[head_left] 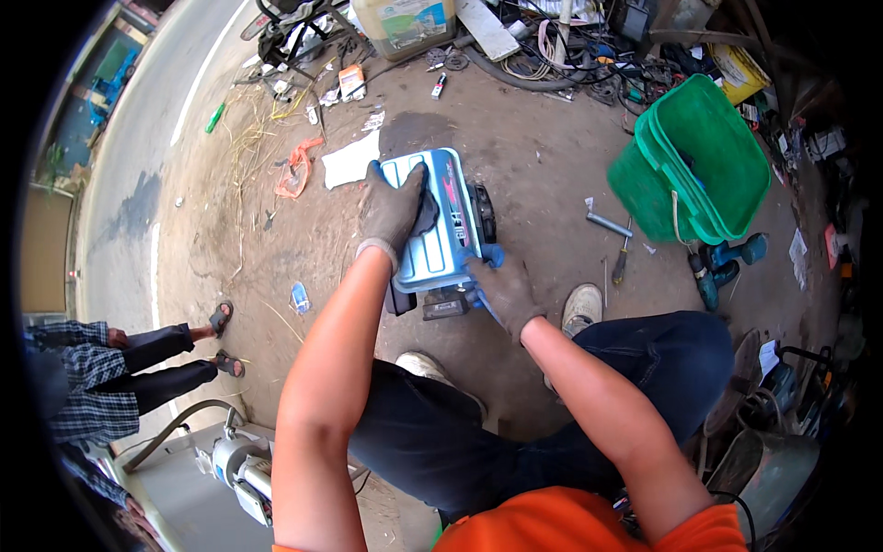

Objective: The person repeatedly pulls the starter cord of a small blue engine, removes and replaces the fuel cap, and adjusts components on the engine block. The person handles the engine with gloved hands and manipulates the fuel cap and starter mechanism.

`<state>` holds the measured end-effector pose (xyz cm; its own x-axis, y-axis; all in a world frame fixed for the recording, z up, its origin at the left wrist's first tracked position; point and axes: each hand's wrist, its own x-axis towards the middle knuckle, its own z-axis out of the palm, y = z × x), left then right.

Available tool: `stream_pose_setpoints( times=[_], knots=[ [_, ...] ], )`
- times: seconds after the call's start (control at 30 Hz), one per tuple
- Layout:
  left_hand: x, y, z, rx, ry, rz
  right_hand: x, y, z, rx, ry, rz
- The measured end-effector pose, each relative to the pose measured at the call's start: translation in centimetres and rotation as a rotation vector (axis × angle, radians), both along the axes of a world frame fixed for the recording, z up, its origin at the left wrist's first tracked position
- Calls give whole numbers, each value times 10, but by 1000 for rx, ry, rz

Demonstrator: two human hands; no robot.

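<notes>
A small portable generator (444, 198) with a light blue ribbed top stands on the dirt ground before me. My left hand (391, 210), in a grey-brown work glove, grips its top at the left side, beside a black patch or cap. At the near right corner, my right hand (508, 290), gloved too, is closed around what looks like a blue cordless power tool (490, 255). A dark battery-like block (445, 304) shows below the generator's near edge. The tool's tip is hidden.
A green bucket (635, 184) stands at the right, near a screwdriver (621, 263), a metal tube (608, 224) and teal cordless drills (706, 281). Cables and scrap lie at the back around a plastic jerrycan (405, 23). Another person (101, 377) is at the left by the road.
</notes>
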<state>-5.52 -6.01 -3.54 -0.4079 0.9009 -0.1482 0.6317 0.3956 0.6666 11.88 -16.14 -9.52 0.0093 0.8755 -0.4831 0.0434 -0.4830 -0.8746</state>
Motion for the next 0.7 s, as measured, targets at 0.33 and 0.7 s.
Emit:
stream_pose_setpoints(
  times=[0.33,0.7],
  knots=[
    [8,-29,20,45,-45,-144,4,1,27,-91,462,-195],
    [11,-25,5,119,8,-95,45,28,14,12,380,-105]
  ],
)
